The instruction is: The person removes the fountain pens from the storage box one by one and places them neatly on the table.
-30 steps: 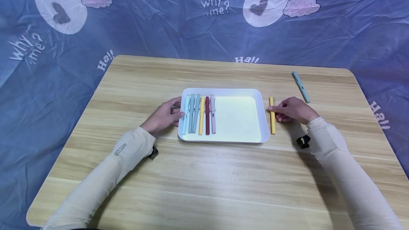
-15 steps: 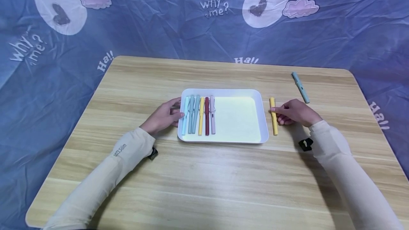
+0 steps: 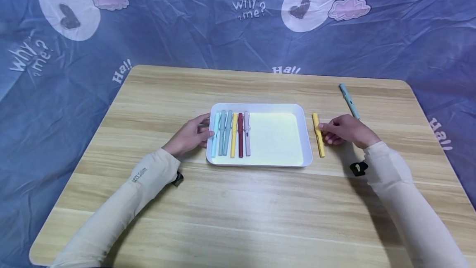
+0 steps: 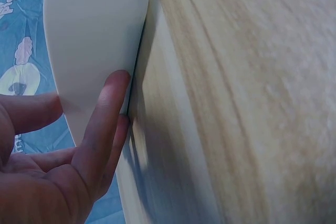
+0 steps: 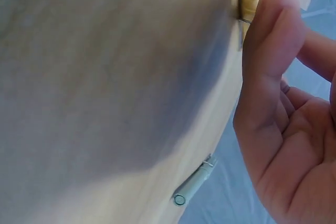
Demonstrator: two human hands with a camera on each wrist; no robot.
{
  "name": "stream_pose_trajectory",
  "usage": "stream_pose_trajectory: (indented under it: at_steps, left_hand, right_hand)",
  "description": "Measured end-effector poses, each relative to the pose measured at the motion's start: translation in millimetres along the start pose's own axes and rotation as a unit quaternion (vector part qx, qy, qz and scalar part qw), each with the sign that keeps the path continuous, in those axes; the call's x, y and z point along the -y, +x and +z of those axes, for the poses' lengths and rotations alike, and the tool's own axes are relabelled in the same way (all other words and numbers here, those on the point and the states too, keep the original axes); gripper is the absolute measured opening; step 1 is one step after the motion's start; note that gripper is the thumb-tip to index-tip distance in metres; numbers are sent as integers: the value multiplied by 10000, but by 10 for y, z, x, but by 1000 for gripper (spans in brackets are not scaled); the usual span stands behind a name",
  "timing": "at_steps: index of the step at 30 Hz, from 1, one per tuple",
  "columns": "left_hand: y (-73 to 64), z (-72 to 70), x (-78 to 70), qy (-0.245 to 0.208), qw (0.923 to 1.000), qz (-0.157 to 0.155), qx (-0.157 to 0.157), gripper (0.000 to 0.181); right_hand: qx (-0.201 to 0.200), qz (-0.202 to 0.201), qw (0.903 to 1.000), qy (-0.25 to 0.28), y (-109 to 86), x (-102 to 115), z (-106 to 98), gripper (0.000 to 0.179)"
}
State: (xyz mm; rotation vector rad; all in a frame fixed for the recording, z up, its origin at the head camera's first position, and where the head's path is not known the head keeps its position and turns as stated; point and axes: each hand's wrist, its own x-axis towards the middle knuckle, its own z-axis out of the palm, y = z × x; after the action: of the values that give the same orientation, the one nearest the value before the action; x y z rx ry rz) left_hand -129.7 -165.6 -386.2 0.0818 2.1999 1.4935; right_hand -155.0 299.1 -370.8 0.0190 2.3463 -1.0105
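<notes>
My left hand [image 3: 189, 135] holds the left end of a white tray [image 3: 279, 139], thumb at the rim and fingers against the outer wall, as the left wrist view shows. Capped pens lie side by side in the tray's left half: a pale blue pen [image 3: 215, 135], two grey-blue pens [image 3: 222, 133], a yellow one, a dark red pen [image 3: 241, 135] and a light purple pen [image 3: 247, 133]. Right of the tray, my right hand [image 3: 346, 129] pinches another yellow pen [image 3: 319, 142] near its middle with thumb and forefinger. It lies slanted, its far end leaning left.
A grey-green pen [image 3: 348, 98] lies on the wooden table [image 3: 238, 214] just beyond my right hand; the right wrist view shows this same pen [image 5: 194, 184] too. Behind the table's far edge hangs a blue printed cloth [image 3: 208, 32].
The yellow pen at my right hand has turned from nearly straight to slanted, its near end shifting right. My right hand has drawn slightly right. My left hand and the tray stay put.
</notes>
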Motion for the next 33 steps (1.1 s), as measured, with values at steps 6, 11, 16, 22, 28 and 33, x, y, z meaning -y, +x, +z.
stream_pose_trajectory:
  at_steps: [6, 11, 16, 22, 28, 33]
  left_hand:
    - [1, -2, -3, -37, 10000, 5, 4, 69]
    - [-6, -3, -5, -51, 10000, 3, 1, 69]
    - [-11, -8, -4, -82, 10000, -10, 0, 69]
    - [-11, -13, -6, -55, 10000, -14, 4, 69]
    - [-17, -11, -19, -33, 10000, -3, -6, 68]
    - [-12, -10, -15, -44, 10000, -6, -3, 69]
  right_hand:
    - [-175, -189, 9997, -47, -37, 40, -21, 42]
    - [-223, -373, 9990, 134, -73, 74, 0, 43]
    - [-442, -617, 9970, 144, -145, 119, 46, 48]
    - [-672, -907, 9936, -29, -210, 175, 94, 55]
    - [-993, -1228, 9874, -40, -251, 256, 114, 56]
    - [-1066, -1404, 9841, 231, -268, 369, 133, 56]
